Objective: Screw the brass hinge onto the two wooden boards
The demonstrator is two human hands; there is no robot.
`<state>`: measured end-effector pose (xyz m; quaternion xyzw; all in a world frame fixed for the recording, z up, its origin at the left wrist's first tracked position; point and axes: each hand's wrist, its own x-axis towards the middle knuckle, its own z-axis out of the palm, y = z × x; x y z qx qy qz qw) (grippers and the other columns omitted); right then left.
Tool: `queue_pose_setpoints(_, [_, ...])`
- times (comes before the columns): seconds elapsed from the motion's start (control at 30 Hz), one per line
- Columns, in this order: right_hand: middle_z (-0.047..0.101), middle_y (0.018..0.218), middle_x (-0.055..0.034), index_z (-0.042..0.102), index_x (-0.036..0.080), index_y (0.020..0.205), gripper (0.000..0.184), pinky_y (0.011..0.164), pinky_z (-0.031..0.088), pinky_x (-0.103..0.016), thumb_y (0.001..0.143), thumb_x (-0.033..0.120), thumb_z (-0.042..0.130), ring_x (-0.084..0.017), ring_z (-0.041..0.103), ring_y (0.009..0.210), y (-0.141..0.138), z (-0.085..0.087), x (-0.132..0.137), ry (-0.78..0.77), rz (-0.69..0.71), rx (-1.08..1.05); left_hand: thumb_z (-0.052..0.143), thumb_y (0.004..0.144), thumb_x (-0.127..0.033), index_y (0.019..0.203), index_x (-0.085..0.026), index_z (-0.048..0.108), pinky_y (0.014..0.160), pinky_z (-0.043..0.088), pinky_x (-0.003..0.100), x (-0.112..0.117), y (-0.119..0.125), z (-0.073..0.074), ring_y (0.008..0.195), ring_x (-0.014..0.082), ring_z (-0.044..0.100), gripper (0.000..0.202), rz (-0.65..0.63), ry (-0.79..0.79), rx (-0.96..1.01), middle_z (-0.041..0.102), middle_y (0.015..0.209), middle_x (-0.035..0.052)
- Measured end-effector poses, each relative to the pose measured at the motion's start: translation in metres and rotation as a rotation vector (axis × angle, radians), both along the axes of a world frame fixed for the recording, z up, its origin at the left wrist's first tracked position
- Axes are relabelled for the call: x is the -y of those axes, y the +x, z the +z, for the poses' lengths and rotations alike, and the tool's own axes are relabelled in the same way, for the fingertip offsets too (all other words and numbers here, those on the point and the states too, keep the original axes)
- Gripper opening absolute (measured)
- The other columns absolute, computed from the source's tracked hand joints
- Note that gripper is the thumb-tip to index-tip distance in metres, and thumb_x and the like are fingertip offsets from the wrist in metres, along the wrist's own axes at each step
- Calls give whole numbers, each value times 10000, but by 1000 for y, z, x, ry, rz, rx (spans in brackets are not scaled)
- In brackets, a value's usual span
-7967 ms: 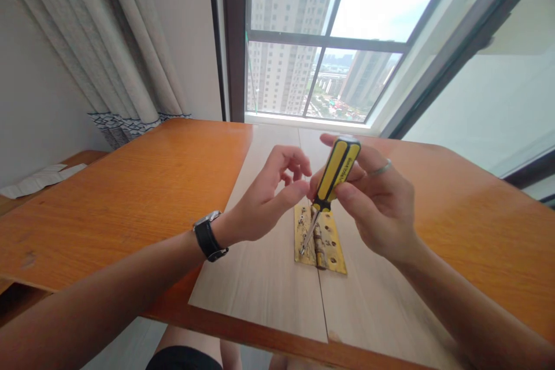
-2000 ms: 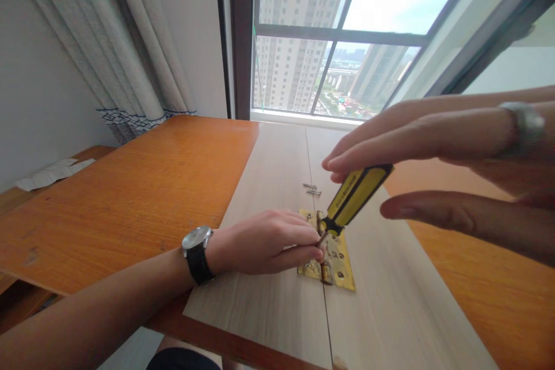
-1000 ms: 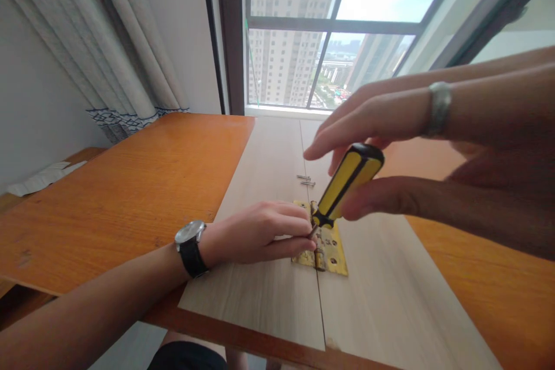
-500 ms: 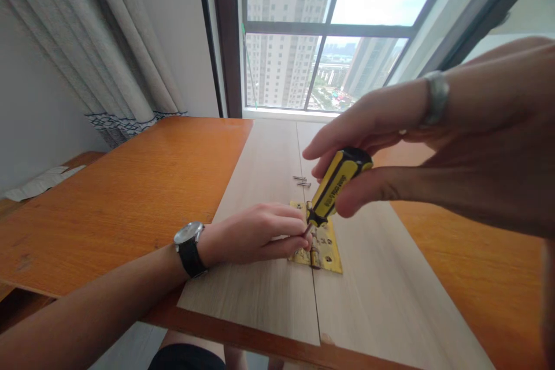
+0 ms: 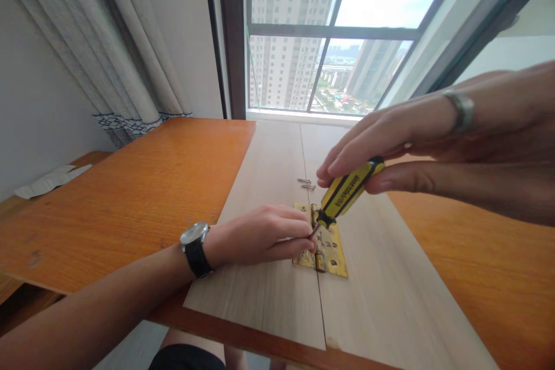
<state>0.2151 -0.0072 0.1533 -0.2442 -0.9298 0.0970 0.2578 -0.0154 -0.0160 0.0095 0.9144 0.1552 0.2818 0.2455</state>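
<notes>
A brass hinge [image 5: 332, 250] lies flat across the seam of two pale wood boards [image 5: 269, 185]. My left hand [image 5: 260, 235], with a watch on its wrist, rests on the left board. Its fingers are pressed together around the metal shaft of a screwdriver at the hinge's left leaf. The tip and any screw under it are hidden. My right hand [image 5: 433, 144], wearing a ring, is raised close to the camera. Its fingertips and thumb pinch the yellow and black screwdriver handle [image 5: 347, 193], which tilts up to the right.
Two loose screws [image 5: 306, 183] lie on the boards just beyond the hinge. The boards sit on an orange wooden table [image 5: 130, 196] under a window. Curtains hang at the back left. White paper [image 5: 47, 180] lies on a lower surface at the far left.
My right hand's fingers have kept shifting on the screwdriver handle, and the handle's tilt changes slightly. My left hand stays pinched at the shaft on the hinge. The camera has shifted a little.
</notes>
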Motion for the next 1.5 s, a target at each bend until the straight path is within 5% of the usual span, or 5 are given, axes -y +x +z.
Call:
queue_pose_setpoints(0.3, [708, 614, 9, 785, 279, 887, 238, 541, 487, -334, 854, 510, 738, -189, 665, 557, -17, -1, 3, 141, -90, 52, 513, 1008, -197, 885, -162, 563, 729, 468, 229, 1, 2, -3, 756, 125, 588, 138, 25, -21, 50, 661, 840, 39])
queue_pose_setpoints(0.53, [737, 1272, -43, 689, 243, 1298, 361, 772, 594, -306, 946, 309, 645, -209, 725, 1037, -10, -1, -2, -37, 128, 103, 499, 1029, -225, 910, -159, 587, 749, 466, 245, 1, 1, -5, 774, 145, 599, 163, 51, -18, -4, 661, 835, 38])
queue_pose_setpoints(0.9, [731, 651, 20, 746, 204, 865, 243, 555, 450, -270, 803, 430, 811, -139, 666, 574, -23, -4, 1, 32, -72, 16, 455, 1018, -220, 920, -166, 585, 744, 474, 247, 3, 1, -3, 773, 148, 595, 172, 63, -4, -30, 663, 838, 47])
queue_pose_setpoints(1.17, [781, 1155, -68, 736, 227, 1197, 312, 817, 572, -318, 910, 344, 698, -214, 739, 1007, -13, 0, 1, -80, 137, 31, 427, 1038, -244, 881, -161, 572, 707, 456, 240, 0, 2, -3, 753, 146, 562, 229, 33, -15, -27, 625, 827, 47])
queue_pose_setpoints(1.5, [791, 777, 15, 801, 240, 845, 150, 607, 525, -282, 770, 358, 856, -149, 710, 644, -16, -2, 3, -99, 115, -70, 424, 1000, -198, 840, -175, 531, 739, 467, 256, 1, 1, -4, 769, 150, 580, 195, 16, 1, -65, 644, 832, 56])
